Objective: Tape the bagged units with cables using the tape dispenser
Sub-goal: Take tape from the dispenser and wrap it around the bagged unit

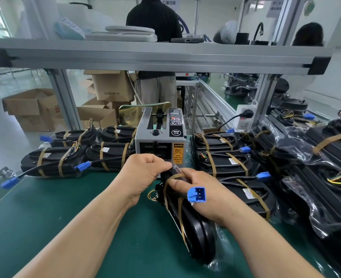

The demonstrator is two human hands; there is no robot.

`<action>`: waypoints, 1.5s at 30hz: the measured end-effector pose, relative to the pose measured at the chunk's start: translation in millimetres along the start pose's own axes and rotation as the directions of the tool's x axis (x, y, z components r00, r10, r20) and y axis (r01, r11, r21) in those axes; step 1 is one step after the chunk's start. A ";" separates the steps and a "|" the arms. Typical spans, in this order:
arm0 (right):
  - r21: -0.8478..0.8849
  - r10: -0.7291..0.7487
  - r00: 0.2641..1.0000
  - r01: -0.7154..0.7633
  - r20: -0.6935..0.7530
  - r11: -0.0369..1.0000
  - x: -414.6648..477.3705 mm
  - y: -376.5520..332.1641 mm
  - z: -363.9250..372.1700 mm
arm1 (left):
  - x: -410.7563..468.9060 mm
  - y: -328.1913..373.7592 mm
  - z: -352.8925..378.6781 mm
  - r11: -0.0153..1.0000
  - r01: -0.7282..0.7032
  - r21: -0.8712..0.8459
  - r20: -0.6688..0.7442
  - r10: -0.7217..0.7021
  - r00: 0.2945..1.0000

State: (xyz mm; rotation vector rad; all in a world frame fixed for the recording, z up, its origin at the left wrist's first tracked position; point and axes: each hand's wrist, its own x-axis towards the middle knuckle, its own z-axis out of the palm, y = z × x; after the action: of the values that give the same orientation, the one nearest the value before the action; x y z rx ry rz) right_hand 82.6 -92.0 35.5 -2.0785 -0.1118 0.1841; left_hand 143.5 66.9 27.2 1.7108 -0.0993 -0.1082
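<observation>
The fingers [163,166] of my left hand [145,171] are curled tight, pinching one end of a brown tape strip [172,177]. My right hand [197,187] grips the black plastic-bagged unit [197,233], thumb pressing the strip over its cable, a blue plug [196,194] lying against the knuckles. The unit rests tilted on the green worktop [85,217], just before the grey tape dispenser [159,141]. I judge slack the risk: if my pinch loosens, the strip may crease, stick to itself, or leave the cable free.
</observation>
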 end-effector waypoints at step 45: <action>-0.322 0.087 0.996 -0.073 0.031 0.944 8.5 -13.8 -7.7 | 31.3 -7.7 3.0 0.772 0.406 -0.489 -0.067 -0.497 0.865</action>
State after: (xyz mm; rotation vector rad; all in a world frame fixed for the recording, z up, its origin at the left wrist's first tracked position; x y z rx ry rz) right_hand 92.4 -90.5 50.6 -2.4066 -0.0888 0.2774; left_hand 174.2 61.0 18.7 1.2237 0.4642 -0.3016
